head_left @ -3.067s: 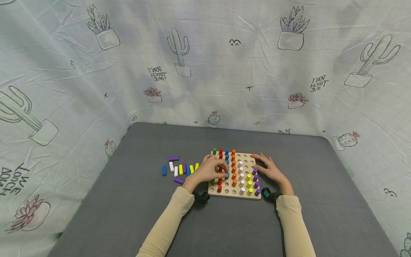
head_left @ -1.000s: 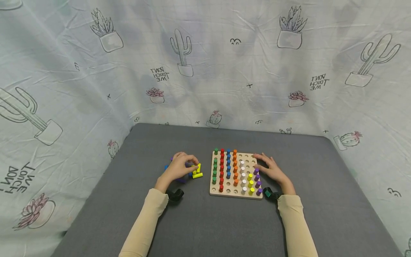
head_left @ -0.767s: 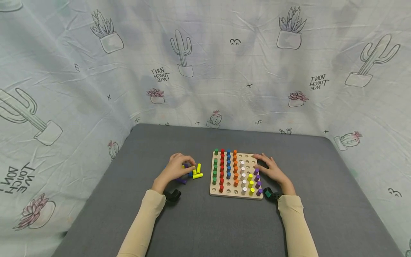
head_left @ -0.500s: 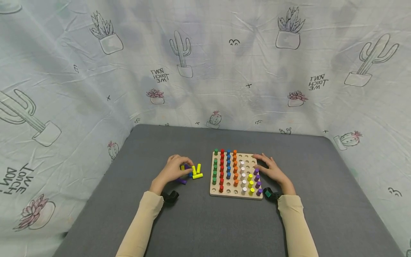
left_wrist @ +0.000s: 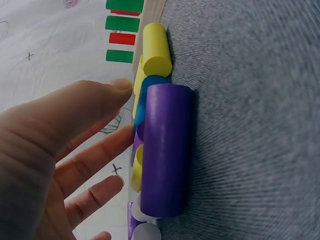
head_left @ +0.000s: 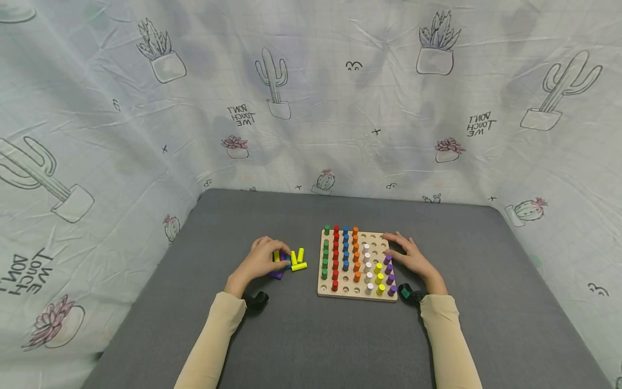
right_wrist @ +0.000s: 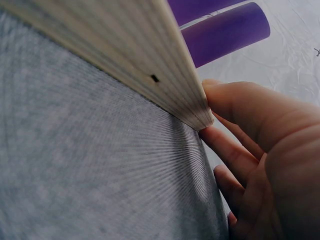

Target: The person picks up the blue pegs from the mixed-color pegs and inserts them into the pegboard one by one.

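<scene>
My left hand (head_left: 259, 260) hovers over the loose wooden pegs left of the pegboard. In the left wrist view its thumb and fingers are apart, near a blue peg (left_wrist: 145, 100), with no peg visibly gripped. A large purple peg (left_wrist: 166, 150) lies nearest that camera, and a yellow peg (left_wrist: 157, 49) lies beyond. Part of the pile is hidden under the hand. My right hand (head_left: 413, 260) rests at the pegboard's (head_left: 338, 293) upper right edge. Seen from the right wrist, its thumb and forefinger touch the board's edge (right_wrist: 150, 65), the fingers extended.
Columns of green (head_left: 325, 254), red (head_left: 336, 255), blue (head_left: 346, 255), orange (head_left: 357, 267), white (head_left: 367, 267), yellow (head_left: 379, 278) and purple pegs (head_left: 390, 279) stand in the board, with some bare holes. Loose yellow pegs (head_left: 301, 255) lie between hand and board on the grey table (head_left: 340, 346).
My left hand has left the board, where a blue peg now stands in the blue column, and has gone left to the loose pegs. Some yellow pegs have shifted. My right hand stays put.
</scene>
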`<state>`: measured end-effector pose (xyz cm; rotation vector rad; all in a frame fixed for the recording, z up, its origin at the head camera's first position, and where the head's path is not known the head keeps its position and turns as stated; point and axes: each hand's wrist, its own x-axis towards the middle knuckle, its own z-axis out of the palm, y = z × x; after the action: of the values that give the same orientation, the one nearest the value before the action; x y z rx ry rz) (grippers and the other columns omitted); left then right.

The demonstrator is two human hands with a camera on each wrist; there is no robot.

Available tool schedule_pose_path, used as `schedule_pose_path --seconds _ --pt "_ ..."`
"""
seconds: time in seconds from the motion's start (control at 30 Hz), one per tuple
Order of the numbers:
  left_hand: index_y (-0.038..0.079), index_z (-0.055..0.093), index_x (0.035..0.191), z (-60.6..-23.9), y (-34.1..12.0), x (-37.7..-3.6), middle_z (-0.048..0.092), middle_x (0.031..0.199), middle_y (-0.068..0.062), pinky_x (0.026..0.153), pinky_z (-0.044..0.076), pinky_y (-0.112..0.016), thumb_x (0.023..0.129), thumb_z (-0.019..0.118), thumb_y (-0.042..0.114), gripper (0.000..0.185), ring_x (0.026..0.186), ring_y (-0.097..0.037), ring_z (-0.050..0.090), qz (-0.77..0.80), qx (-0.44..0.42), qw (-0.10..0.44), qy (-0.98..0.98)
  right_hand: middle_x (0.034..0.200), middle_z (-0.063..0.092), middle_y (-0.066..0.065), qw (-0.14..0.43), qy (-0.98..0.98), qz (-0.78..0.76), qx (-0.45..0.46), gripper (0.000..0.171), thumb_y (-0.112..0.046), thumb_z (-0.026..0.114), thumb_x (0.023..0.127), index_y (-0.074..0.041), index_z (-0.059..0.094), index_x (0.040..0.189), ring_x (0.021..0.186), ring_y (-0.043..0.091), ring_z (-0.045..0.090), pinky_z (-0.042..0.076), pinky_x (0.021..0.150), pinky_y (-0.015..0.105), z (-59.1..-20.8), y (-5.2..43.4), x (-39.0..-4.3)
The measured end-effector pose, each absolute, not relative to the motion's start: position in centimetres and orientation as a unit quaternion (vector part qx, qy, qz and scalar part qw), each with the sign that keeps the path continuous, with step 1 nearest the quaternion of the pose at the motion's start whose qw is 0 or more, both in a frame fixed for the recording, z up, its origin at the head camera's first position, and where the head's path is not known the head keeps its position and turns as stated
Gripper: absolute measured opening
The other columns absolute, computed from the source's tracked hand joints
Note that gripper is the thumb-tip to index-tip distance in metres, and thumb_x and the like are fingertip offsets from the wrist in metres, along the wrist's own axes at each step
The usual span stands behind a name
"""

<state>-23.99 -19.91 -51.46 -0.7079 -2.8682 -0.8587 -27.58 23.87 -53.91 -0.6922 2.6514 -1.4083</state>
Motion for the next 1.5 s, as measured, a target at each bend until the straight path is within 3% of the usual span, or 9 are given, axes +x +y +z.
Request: schedule_pose_path --seconds 0.27,0.73,1.03,1.27,1.5 --pt "0.024 0.067 0.1 -51.9 -19.9 -24.1 0.064 0.104 0.007 0.105 0.013 -0.058 0.077 0.075 0.034 0.027 0.1 -0.017 0.045 -0.257 -0.228 0.022 -0.939 0.143 0.037 0.023 0.037 0.862 -0.452 -0.226 0.05 -0.019 0.059 0.091 -0.004 0.044 0.136 0.139 0.045 0.007 -0.01 0.106 0.062 -54.1 23.9 -27.7" --pt "0.023 0.067 0.102 -51.6 -19.7 -23.9 0.064 0.105 0.007 0.108 0.01 -0.056 0.075 0.076 0.035 0.03 0.1 -0.017 0.045 -0.244 -0.233 0.017 -0.941 0.143 0.036 0.023 0.038 0.863 -0.452 -0.222 0.05 -0.019 0.06 0.091 -0.004 0.044 0.136 0.139 0.045 0.006 -0.011 0.106 0.062 -54.1 24.0 -27.8" --pt "0.02 0.067 0.104 -51.1 -19.8 -23.9 0.064 0.107 0.005 0.107 0.01 -0.058 0.076 0.076 0.032 0.031 0.102 -0.019 0.046 -0.271 -0.24 0.019 -0.932 0.14 0.034 0.031 0.036 0.863 -0.452 -0.223 0.047 -0.004 0.057 0.09 0.007 0.041 0.133 0.135 0.052 0.007 -0.009 0.104 0.065 -52.3 23.0 -26.6" --pt "0.021 0.066 0.104 -51.3 -19.8 -24.2 0.062 0.105 0.008 0.108 0.009 -0.059 0.078 0.075 0.03 0.03 0.101 -0.018 0.053 -0.312 -0.254 0.014 -0.915 0.144 0.035 0.022 0.044 0.863 -0.451 -0.224 0.05 -0.018 0.058 0.091 -0.005 0.043 0.137 0.139 0.044 0.005 -0.011 0.106 0.061 -54.2 24.0 -27.8" --pt "0.016 0.064 0.108 -50.9 -19.3 -24.2 0.06 0.102 0.007 0.108 0.014 -0.056 0.078 0.075 0.023 0.033 0.092 -0.018 0.057 -0.358 -0.256 -0.002 -0.898 0.144 0.035 0.021 0.046 0.861 -0.455 -0.223 0.051 -0.02 0.059 0.091 -0.007 0.043 0.137 0.14 0.043 0.005 -0.011 0.106 0.061 -54.2 24.0 -27.8"
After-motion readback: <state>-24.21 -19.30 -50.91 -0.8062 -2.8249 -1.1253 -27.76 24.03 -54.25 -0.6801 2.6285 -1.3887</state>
